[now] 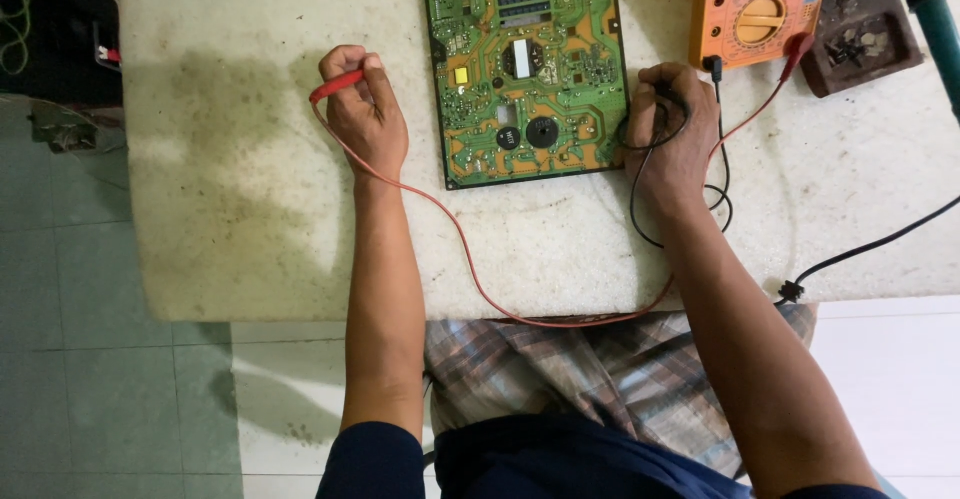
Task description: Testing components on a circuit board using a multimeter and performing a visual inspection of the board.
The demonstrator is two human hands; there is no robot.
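We record first the table [250, 209], a pale, stained slab filling the far half of the view, with tiled floor [90, 359] to its left and near side. Next comes the circuit board [525, 64], green with orange patches, lying flat at the far centre of the table between our two hands. To the far right stands the meter [755, 9], an orange box with a round dial, and just right of it a dark brown stand [860, 24]. Our left hand [365, 114] rests on the table left of the board, closed around the red probe [335, 86], which pokes out leftward from the fist. Its red wire [460, 249] trails toward us, runs along the near table edge and climbs right to the meter. Our right hand [672, 129] lies against the board's right edge, fingers curled over the black probe [668, 91]; how firmly it grips we cannot tell. The black wire [722, 174] loops beside that wrist. A thicker black cable [870, 249] crosses the near right corner.
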